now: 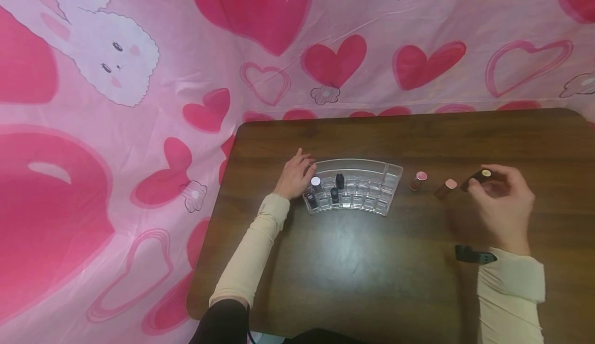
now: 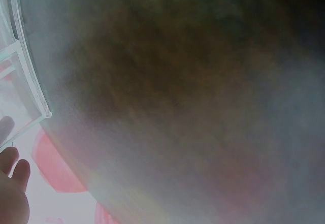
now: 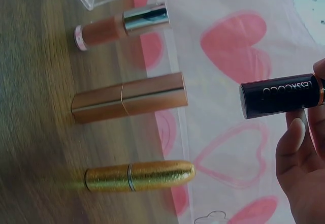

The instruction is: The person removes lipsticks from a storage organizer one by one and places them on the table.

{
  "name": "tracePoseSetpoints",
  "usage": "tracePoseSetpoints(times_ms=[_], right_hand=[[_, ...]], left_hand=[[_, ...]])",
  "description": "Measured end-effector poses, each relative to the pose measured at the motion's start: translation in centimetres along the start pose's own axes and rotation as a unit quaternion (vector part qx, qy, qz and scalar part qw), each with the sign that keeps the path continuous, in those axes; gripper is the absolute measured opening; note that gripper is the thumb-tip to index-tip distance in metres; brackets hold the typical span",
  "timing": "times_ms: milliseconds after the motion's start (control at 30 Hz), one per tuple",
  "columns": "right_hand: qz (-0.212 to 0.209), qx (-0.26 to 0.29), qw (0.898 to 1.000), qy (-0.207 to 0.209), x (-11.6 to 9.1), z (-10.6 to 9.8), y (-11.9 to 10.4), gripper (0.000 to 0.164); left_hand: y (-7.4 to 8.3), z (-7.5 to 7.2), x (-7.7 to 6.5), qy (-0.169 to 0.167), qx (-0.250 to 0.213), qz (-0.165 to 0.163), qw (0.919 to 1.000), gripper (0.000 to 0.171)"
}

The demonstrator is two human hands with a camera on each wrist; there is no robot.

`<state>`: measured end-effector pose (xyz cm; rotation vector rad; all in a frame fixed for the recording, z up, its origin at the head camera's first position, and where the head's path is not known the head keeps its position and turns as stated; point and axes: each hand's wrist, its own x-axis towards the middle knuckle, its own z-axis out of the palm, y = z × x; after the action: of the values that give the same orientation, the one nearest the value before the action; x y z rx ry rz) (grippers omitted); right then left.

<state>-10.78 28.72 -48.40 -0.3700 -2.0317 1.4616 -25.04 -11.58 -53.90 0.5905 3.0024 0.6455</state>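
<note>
My right hand [image 1: 504, 204] pinches a black lipstick [image 3: 279, 96] with pale lettering, raised off the table. Below it three tubes stand upright: a lip gloss [image 3: 104, 32] with a shiny silver cap, a rose-gold lipstick [image 3: 129, 98] and a gold bullet-shaped lipstick [image 3: 139, 177]. At the left end of a clear, curved tiered organizer [image 1: 355, 164], my left hand [image 1: 296, 176] rests with its fingers extended along the side. Inside the organizer are a white-topped tube [image 1: 316, 183] and black tubes [image 1: 340, 181]. The left wrist view is mostly blurred, with fingertips [image 2: 20, 173] at its edge.
A brown wood-grain table [image 1: 353, 261] with rounded corners carries everything. Pink cloth [image 1: 167, 111] printed with hearts and rabbits hangs along its back and left edges. A black strap [image 1: 474, 254] juts from the right wrist.
</note>
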Motion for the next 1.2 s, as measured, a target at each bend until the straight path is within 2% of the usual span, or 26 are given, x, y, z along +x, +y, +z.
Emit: tracePoseSetpoints(times_ms=[100,300,633,800,1033,1200], right_hand=[[0.008,-0.019,1.0,0.004,0.1,-0.4,0.1,0.034],[0.02,-0.016,0.999,0.028,0.3,-1.2,0.4,0.034],[0.004,-0.016,0.997,0.071,0.5,-2.3,1.2,0.035],[0.022,-0.014,0.996,0.08,0.5,-2.7,1.6,0.035],[0.058,-0.047,0.994,0.077,0.4,-3.2,1.6,0.034],[0.065,-0.045,0.994,0.08,0.4,-3.5,1.9,0.033]], left_hand=[[0.0,0.0,0.0,-0.001,0.0,0.0,1.0,0.046],[-0.1,0.0,0.1,0.002,0.004,0.006,1.0,0.047],[-0.1,0.0,0.2,0.012,0.005,0.013,0.9998,0.045],[0.0,0.0,0.2,0.011,0.004,0.012,0.9999,0.044],[-0.1,-0.1,0.0,0.008,0.003,0.017,0.9998,0.05],[-0.1,-0.1,0.0,0.006,0.002,0.014,0.9999,0.051]])
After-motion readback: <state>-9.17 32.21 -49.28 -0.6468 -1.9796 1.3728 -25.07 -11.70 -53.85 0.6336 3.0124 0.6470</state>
